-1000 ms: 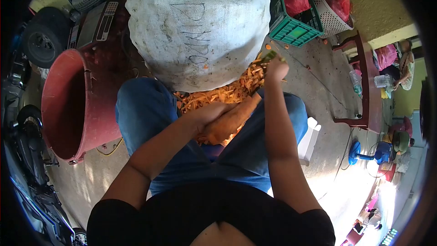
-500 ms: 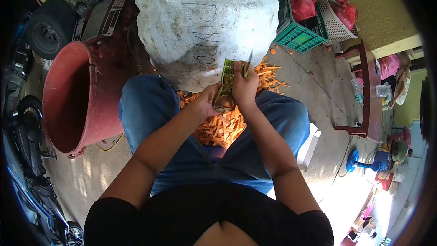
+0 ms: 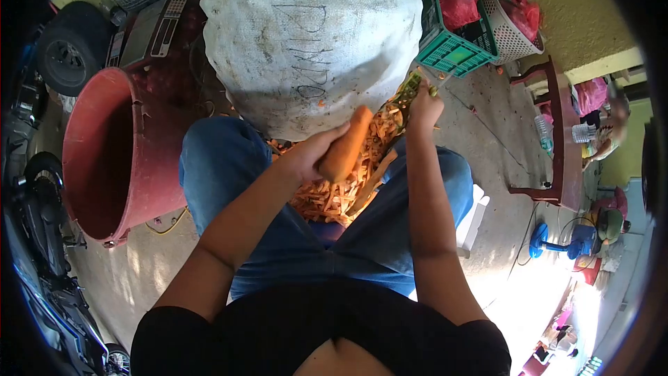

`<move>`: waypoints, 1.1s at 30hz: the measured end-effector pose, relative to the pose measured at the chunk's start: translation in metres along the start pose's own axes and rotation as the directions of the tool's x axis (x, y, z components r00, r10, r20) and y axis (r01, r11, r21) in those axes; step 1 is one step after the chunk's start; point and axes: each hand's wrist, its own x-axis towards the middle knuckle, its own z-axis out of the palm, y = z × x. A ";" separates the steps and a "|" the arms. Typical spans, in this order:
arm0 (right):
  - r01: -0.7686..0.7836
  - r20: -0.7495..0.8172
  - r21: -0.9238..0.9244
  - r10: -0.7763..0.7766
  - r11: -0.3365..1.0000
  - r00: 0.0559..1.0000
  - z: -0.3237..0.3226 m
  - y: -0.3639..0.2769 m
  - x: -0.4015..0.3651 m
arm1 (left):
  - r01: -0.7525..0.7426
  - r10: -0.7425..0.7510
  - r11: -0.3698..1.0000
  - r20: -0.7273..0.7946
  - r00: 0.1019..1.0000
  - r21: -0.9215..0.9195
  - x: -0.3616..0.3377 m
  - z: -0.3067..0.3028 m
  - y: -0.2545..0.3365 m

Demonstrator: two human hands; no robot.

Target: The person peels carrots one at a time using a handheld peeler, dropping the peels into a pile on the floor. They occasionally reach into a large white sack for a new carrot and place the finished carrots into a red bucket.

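An orange carrot is in my left hand, its upper end tilted toward the white sack. Farther right, my right hand is closed on a green grater-like tool; a thin blade-like piece sticks out by the fingers. Cut orange carrot strips lie heaped between my knees, below both hands. A long pale strip, too blurred to identify, lies over the right side of the heap.
A large red bin stands at the left. Green crate and white basket sit at the upper right. A wooden bench and a blue fan are farther right, near a blurred person.
My hands have moved apart. The right hand and green tool went up and right, and the carrot in my left hand now shows clearly.
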 end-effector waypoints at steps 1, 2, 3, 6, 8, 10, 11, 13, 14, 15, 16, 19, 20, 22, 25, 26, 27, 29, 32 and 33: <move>-0.013 0.096 0.143 -0.001 0.990 0.995 0.002 -0.003 -0.011 | -0.058 0.062 0.998 0.138 0.988 -0.033 0.007 -0.011 0.000; -0.043 0.189 0.282 -0.011 0.959 0.982 0.003 -0.007 -0.025 | -0.061 0.066 0.997 0.135 0.989 -0.035 0.012 -0.019 -0.002; -0.058 0.243 0.358 -0.033 0.932 0.970 0.004 -0.012 -0.041 | -0.064 0.063 0.994 -0.016 0.998 -0.092 0.015 -0.021 -0.002; 0.132 0.304 0.426 -0.278 0.895 0.911 -0.004 -0.038 -0.087 | -0.130 0.090 0.982 -0.261 0.961 -0.140 0.014 -0.004 0.000; 0.302 0.301 0.295 -0.388 0.907 0.871 -0.008 -0.047 -0.106 | -0.219 0.185 0.953 -0.171 0.968 -0.210 0.020 -0.013 -0.008; 0.338 0.295 0.276 -0.414 0.900 0.861 -0.005 -0.044 -0.111 | -0.203 0.168 0.943 -0.150 0.974 -0.263 0.017 -0.018 -0.009; 0.336 0.297 0.279 -0.413 0.900 0.861 -0.002 -0.039 -0.110 | -0.186 0.163 0.966 -0.136 0.977 -0.180 0.015 -0.020 -0.010; 0.370 0.189 0.266 -0.424 0.890 0.886 0.003 -0.029 -0.092 | -0.170 0.158 0.981 -0.118 0.980 -0.094 0.011 -0.015 -0.010; 0.298 0.106 0.154 -0.316 0.942 0.943 0.002 -0.030 -0.075 | -0.065 0.068 0.997 -0.094 0.993 0.037 0.006 -0.006 -0.010; 0.160 0.086 0.078 -0.167 0.984 0.982 0.004 -0.014 -0.044 | 0.040 -0.027 0.985 -0.081 0.996 0.170 0.000 0.005 -0.010; 0.224 -0.100 0.013 -0.221 0.975 0.970 -0.006 -0.021 -0.028 | 0.043 -0.030 0.984 -0.078 0.996 0.172 -0.006 0.016 -0.011; 0.131 -0.182 0.067 -0.117 0.989 0.976 -0.014 0.001 0.009 | 0.054 -0.047 0.972 -0.033 0.998 0.230 -0.010 0.018 -0.014; -0.007 -0.119 0.183 0.029 0.983 0.992 -0.017 0.003 0.013 | 0.057 -0.052 0.972 -0.028 0.998 0.228 -0.008 0.016 -0.010; 0.051 -0.106 0.147 -0.035 0.988 0.994 -0.015 -0.004 -0.003 | 0.002 0.000 1.000 -0.110 0.994 0.024 -0.004 0.014 0.002; -0.010 0.226 0.451 -0.103 0.892 0.969 -0.007 -0.024 -0.054 | -0.153 0.141 0.987 -0.203 0.969 -0.042 0.019 -0.015 -0.002; -0.127 0.342 0.483 -0.053 0.867 0.938 -0.010 -0.038 -0.074 | -0.219 0.190 0.970 -0.243 0.951 -0.101 0.023 -0.017 -0.002; -0.023 0.353 0.442 -0.150 0.897 0.923 -0.009 -0.040 -0.086 | -0.246 0.228 0.967 -0.213 0.950 -0.065 0.017 -0.006 0.001; 0.228 0.326 0.366 -0.354 0.902 0.876 -0.009 -0.050 -0.103 | -0.224 0.199 0.967 -0.189 0.962 -0.121 0.019 -0.010 0.001; 0.303 0.293 0.326 -0.401 0.895 0.868 0.000 -0.043 -0.105 | -0.190 0.149 0.969 -0.238 0.960 -0.160 0.016 -0.005 -0.002; 0.303 0.293 0.326 -0.401 0.896 0.868 0.002 -0.040 -0.104 | -0.192 0.165 0.974 -0.199 0.966 -0.121 0.017 -0.008 -0.003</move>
